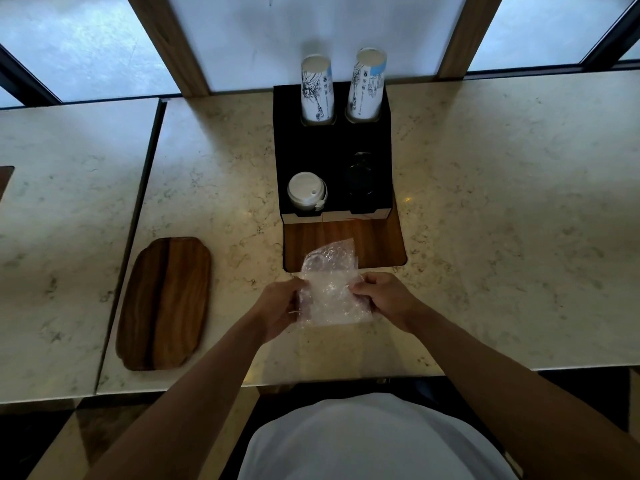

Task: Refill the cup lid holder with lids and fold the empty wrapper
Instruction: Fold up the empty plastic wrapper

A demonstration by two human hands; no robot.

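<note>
A clear, crinkled plastic wrapper (330,289) lies partly on the marble counter, its far end over a wooden tray base. My left hand (277,306) pinches its left edge and my right hand (384,299) pinches its right edge. Behind it stands the black cup and lid holder (311,150). A stack of white lids (306,190) fills its front left slot. Dark lids (360,178) sit in the front right slot, hard to make out.
Two stacks of printed paper cups (317,88) (367,84) stand upside down in the holder's back slots. A wooden serving board (166,303) lies on the counter to the left. The wooden tray (381,244) under the holder juts toward me. A seam (138,216) splits the counter.
</note>
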